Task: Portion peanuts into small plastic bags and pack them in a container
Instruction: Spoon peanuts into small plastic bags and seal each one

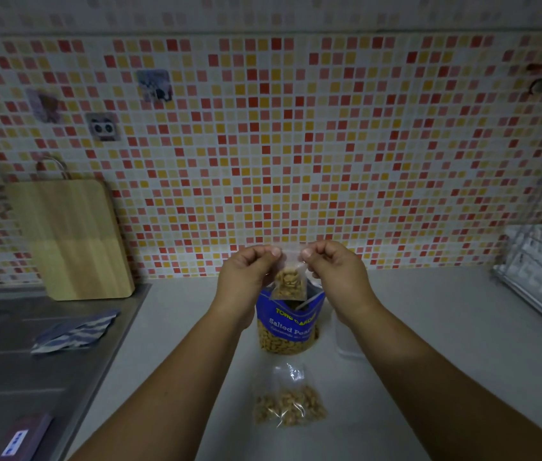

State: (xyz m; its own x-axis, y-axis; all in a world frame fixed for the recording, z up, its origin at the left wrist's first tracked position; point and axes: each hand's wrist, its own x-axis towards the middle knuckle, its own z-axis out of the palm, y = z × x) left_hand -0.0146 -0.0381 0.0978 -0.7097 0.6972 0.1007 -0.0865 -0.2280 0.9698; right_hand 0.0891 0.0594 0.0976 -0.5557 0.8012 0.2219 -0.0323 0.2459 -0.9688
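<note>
Small red, orange and yellow tiles [296, 144] cover the wall behind a grey tabletop [445, 301]. The left hand [249, 274] and the right hand [332, 271] each pinch a top corner of a small plastic bag [290, 282] with peanuts in it, so it hangs between them. Right under the hands stands the big blue peanut bag [287, 327], open at the top. Closer to the person than the hands, another small filled bag [291, 405] lies flat. A wooden cutting board [73, 241] leans on the wall, far left of the left hand.
</note>
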